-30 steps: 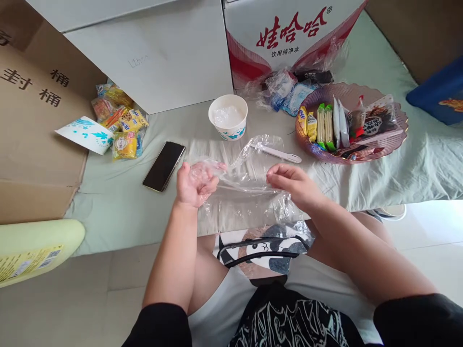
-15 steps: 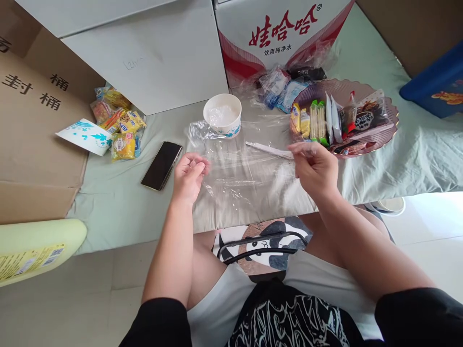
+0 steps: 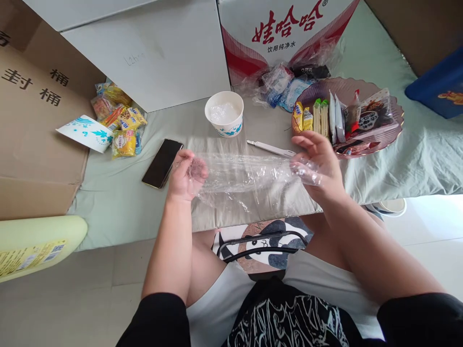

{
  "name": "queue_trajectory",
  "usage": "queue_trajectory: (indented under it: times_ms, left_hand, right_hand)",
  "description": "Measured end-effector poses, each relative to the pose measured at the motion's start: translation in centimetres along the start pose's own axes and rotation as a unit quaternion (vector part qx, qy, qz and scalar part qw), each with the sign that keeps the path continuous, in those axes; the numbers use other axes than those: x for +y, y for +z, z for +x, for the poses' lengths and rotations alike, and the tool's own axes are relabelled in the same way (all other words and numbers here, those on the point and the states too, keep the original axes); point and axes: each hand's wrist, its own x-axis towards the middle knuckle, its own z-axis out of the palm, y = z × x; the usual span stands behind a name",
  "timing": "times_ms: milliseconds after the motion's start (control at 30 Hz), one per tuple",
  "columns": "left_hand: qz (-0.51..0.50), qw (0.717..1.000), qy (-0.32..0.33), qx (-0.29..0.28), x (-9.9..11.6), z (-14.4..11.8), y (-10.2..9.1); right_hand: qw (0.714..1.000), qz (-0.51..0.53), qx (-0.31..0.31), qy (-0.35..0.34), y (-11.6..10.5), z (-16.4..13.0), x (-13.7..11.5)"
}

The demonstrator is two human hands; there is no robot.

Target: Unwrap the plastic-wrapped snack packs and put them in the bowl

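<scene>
One clear plastic film (image 3: 242, 172), stretched between left hand (image 3: 183, 177) and right hand (image 3: 323, 166). Left half-curled, film across the fingers, can't tell if actually pinched. Right mostly open, fingers loosely spread, film over part of it. Black phone (image 3: 161, 165) just left of left hand, white knife (image 3: 269, 147) near right fingertips, paper cup (image 3: 232, 129) beyond, between both, pink bowl (image 3: 346, 86) past right.

it looks like a room in a home, judging by the green cloth (image 3: 115, 207), scalloped snack bowl (image 3: 320, 89), drinking-water carton (image 3: 249, 43) and pale tiled floor (image 3: 83, 299).
</scene>
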Motion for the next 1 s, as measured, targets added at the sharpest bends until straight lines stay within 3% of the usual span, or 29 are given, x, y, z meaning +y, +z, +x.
queue_trajectory:
  times_ms: [100, 267, 533, 733, 1000]
  left_hand:
    - [-0.016, 0.999, -0.022, -0.024, 0.3, -0.1, -0.3]
    - [0.108, 0.99, -0.072, -0.062, 0.1, 0.0, -0.7]
    - [0.047, 0.995, -0.027, -0.081, 0.8, -0.2, -0.8]
    - [0.081, 0.995, 0.003, -0.052, 0.4, 0.0, -0.6]
    - [0.066, 0.997, -0.028, -0.025, 0.5, 0.2, -0.9]
  right_hand:
    - [0.998, 0.026, -0.014, 0.063, 0.4, 0.1, -0.5]
    - [0.996, 0.032, 0.045, 0.071, 0.6, 0.0, -1.3]
    - [0.985, 0.166, 0.0, 0.045, -0.3, 0.3, -1.3]
    - [0.985, 0.153, 0.042, 0.071, -0.3, 0.7, -0.6]
    - [0.987, 0.147, 0.023, 0.062, -0.7, 0.7, 0.5]
